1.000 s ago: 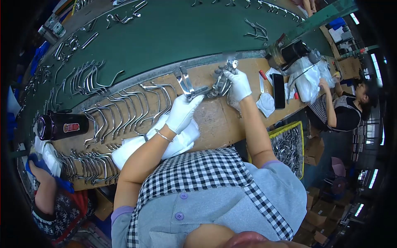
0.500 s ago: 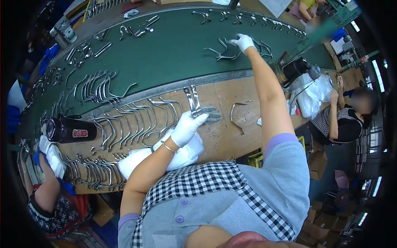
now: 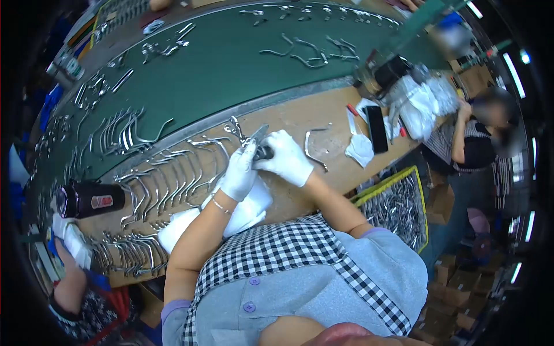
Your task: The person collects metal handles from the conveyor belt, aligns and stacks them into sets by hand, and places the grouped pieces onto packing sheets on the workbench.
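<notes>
Both hands wear white gloves and meet above the tan workbench (image 3: 334,124). Shiny metal pieces (image 3: 235,128) stick up from my left hand (image 3: 239,170), whose fingers are closed round them. My right hand (image 3: 284,157) is closed and touches the same bundle from the right; its fingertips are partly hidden, so what they grip is unclear. One bent metal lever (image 3: 309,149) lies on the bench right of my right hand. A white cloth (image 3: 251,207) lies beneath my left wrist.
Rows of bent levers (image 3: 173,173) and a dark flask (image 3: 92,199) are at left. A green surface (image 3: 219,75) behind holds more metal parts. At right are a phone (image 3: 376,130), plastic bags (image 3: 418,106), a yellow-edged crate (image 3: 426,219) and a seated co-worker (image 3: 479,132).
My right hand has come back from the green surface to my left hand. Several bent levers now lie on that surface where it was reaching. The view has shifted slightly.
</notes>
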Available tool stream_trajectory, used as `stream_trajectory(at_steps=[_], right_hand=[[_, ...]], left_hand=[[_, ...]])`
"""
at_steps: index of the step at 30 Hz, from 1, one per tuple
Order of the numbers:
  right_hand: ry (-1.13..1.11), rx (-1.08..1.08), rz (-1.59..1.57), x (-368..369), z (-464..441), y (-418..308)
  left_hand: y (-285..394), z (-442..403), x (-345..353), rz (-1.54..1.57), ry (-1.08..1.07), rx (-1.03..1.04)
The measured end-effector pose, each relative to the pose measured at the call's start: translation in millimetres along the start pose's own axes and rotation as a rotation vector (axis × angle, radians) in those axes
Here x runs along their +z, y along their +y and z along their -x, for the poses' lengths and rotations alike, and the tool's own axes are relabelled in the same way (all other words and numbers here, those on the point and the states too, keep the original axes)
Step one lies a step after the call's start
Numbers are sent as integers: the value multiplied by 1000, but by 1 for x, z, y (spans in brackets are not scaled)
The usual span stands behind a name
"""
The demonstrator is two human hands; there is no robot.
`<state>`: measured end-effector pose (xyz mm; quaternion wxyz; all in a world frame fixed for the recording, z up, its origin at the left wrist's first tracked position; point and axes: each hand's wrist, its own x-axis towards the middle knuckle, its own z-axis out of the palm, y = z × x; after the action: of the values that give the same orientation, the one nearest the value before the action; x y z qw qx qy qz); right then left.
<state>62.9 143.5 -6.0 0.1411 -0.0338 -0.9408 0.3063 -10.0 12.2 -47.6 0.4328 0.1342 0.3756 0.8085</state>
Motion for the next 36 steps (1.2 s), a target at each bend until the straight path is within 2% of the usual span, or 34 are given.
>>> stream_trajectory(at_steps=[3,6,7,11,12,14,16,18,20,21,22,24,25,27,28,29,31,36], right_hand=[[102,48,-85,6,20,-3],[58,353,-176,-8,28,-1],[64,394,-172,-17,28,-2],[49,463,231,-29,29,17],[49,446,270,-21,31,24],[-156,610,408,-8,27,33],[-156,620,449,-7,28,31],[-87,640,498,-9,27,30],[-29,505,581,-13,18,17],[39,366,508,-11,17,10],[33,355,490,-3,15,4],[75,-88,218,15,8,-9],[16,-140,131,24,4,-19],[-161,-207,170,40,-4,-41],[-220,-250,164,47,-7,-47],[-221,-256,155,54,-11,-52],[-414,-264,281,63,-17,-57],[-407,-267,368,74,-19,-58]], left_hand=[[2,5,7,-387,66,-173],[-3,5,21,-512,-39,-16],[-5,4,23,-514,-57,-18],[7,-5,43,-573,114,-118],[9,-5,40,-619,66,-37],[33,6,50,-769,27,-71],[49,18,39,-898,-105,-40],[64,34,23,-1026,-123,-35],[78,55,-6,-1245,19,161],[87,65,-20,-1479,146,260],[97,78,-32,-1611,252,270],[108,98,-68,-1843,327,179],[111,108,-74,-1852,336,168],[115,127,-83,-2155,317,35],[113,133,-85,-2160,324,24],[111,137,-86,-2113,329,-72],[109,138,-86,-2081,316,-196],[102,127,-92,-2109,298,-201]])
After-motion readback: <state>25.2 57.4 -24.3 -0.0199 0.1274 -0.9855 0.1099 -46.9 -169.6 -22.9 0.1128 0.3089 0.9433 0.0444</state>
